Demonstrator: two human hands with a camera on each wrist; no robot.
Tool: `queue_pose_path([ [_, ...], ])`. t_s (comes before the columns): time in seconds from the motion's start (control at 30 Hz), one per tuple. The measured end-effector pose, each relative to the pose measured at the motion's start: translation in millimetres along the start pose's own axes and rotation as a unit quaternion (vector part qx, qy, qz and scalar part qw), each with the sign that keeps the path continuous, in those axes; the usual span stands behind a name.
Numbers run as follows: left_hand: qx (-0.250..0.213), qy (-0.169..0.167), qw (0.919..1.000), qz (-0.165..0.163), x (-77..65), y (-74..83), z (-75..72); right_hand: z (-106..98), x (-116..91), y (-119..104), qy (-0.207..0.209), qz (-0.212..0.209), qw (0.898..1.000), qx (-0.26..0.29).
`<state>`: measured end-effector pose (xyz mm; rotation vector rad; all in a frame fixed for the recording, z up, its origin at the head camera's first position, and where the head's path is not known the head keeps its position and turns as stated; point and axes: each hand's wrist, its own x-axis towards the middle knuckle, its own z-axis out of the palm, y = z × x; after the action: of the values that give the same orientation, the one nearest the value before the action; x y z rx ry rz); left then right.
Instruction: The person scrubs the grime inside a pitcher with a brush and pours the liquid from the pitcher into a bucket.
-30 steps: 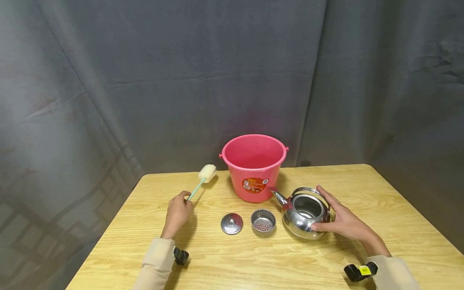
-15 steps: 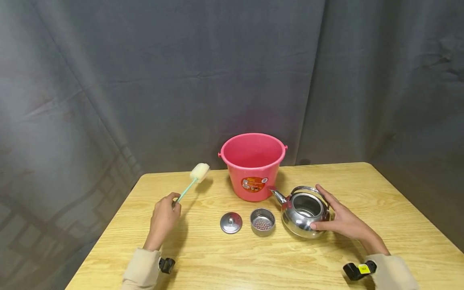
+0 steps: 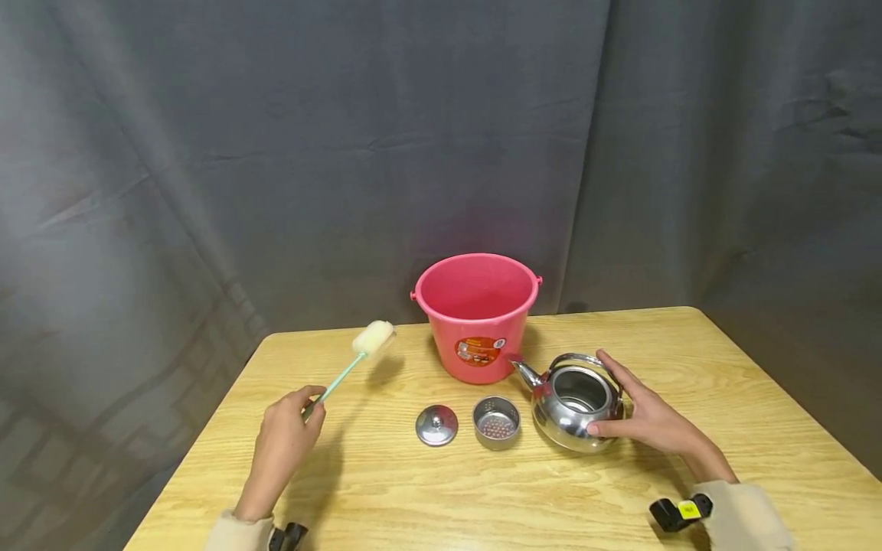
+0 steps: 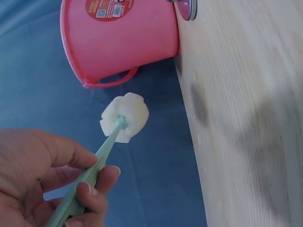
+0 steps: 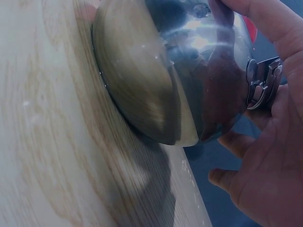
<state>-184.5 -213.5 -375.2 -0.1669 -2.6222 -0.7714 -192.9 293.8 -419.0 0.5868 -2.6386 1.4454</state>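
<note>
My left hand [image 3: 281, 438] holds a sponge brush by its pale green handle, raised over the left of the table. Its cream sponge head [image 3: 373, 337] points away toward the back; in the left wrist view fingers and thumb curl round the handle [image 4: 90, 177]. On the right, a shiny steel kettle [image 3: 566, 427] stands lidless on the table, its spout toward the bucket. My right hand [image 3: 654, 422] grips the kettle's right side, thumb on the body and fingers by the raised handle. Some of those fingers are hidden behind the kettle in the right wrist view.
A pink bucket [image 3: 448, 344] stands at the back middle, close to the spout tip. In front of it lie a round steel lid [image 3: 436, 425] and a perforated steel strainer basket [image 3: 496, 440]. A grey curtain [image 3: 344, 153] hangs behind the wooden table [image 3: 441, 497].
My left hand has drawn back toward the left and nearer me, taking the sponge brush away from the bucket. The right hand and the kettle have stayed in place.
</note>
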Motion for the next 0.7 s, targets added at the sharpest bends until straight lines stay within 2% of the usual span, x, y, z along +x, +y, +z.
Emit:
queue_pose_path([
  [0.2,0.008,-0.014,0.9998,0.013,-11.2,-0.7,-9.0,1.1,1.6,0.8,-0.001,0.002,1.000,0.001],
  [0.43,-0.001,-0.006,0.9996,0.026,-17.1,-1.3,-12.1,1.6,2.3,3.3,0.001,0.000,1.000,0.005],
  [0.7,-0.004,-0.002,0.9995,0.031,-24.9,5.8,-18.2,0.9,1.3,3.0,0.002,0.002,1.000,0.005],
])
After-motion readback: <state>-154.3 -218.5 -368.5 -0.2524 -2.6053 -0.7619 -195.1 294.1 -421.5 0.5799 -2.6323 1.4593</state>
